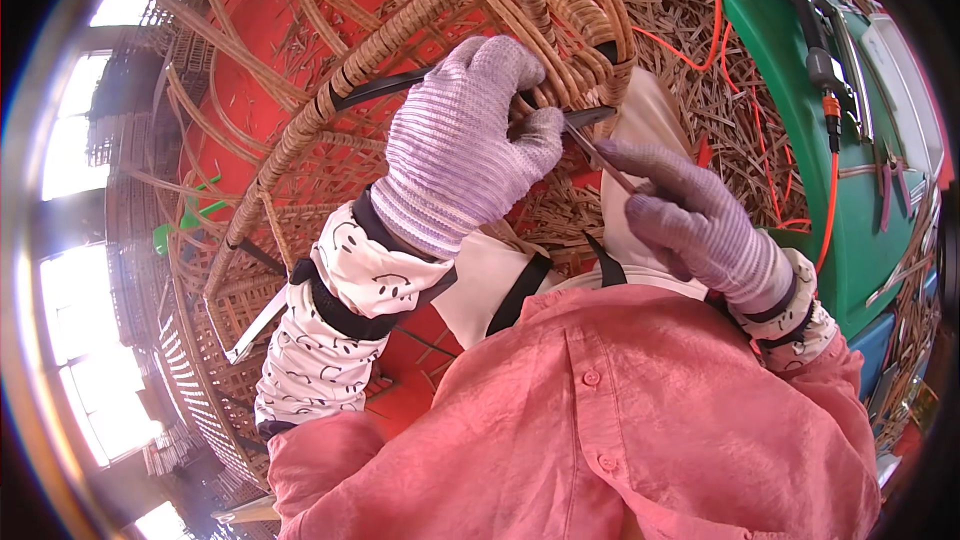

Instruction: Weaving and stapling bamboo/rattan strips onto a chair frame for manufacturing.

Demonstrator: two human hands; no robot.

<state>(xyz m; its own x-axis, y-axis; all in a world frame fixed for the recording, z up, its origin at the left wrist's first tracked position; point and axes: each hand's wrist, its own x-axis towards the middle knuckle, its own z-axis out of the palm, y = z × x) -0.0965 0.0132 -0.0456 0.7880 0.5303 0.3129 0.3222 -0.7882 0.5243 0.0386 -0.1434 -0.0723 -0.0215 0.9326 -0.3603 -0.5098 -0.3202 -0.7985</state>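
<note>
Lilac-and-white striped knit gloves cover the left hand and right hand; behind the fingers, white arm covers printed with smiling faces, black-banded, meet a crumpled salmon-pink buttoned shirt.

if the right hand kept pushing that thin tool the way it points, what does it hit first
Probably the wrapped rattan rim of the wicker frame, just beside the left hand's thumb; the right hand aims the tool up-left, though depth is unclear.

Your gloved left hand curls closed, knuckles up; your gloved right hand pinches shut beside it.
</note>
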